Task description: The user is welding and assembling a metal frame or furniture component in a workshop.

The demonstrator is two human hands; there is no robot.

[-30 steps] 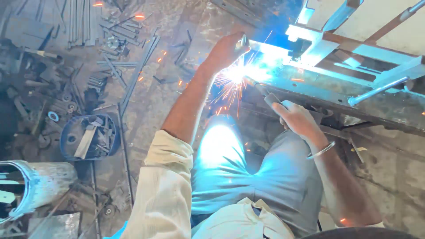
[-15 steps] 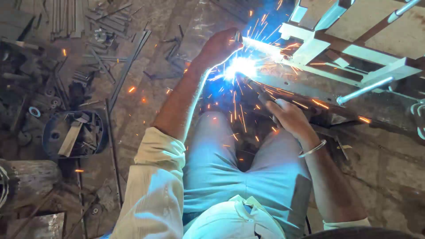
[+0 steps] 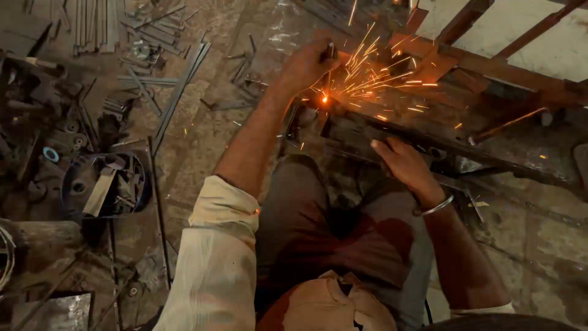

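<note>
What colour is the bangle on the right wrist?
Silver metal; the bangle shows clearly in the head view.

Across the workshop floor (image 3: 202, 132) we see loose flat metal strips (image 3: 177, 92) scattered at upper left, a dark round tub (image 3: 101, 184) filled with offcuts at left, a small blue ring (image 3: 50, 154) beside it, and a shiny steel plate (image 3: 55, 309) at the bottom-left corner.

Dull rusty metal frame (image 3: 490, 64), matt cloth sleeve (image 3: 214, 257), shiny metal bangle (image 3: 436, 207)
</note>
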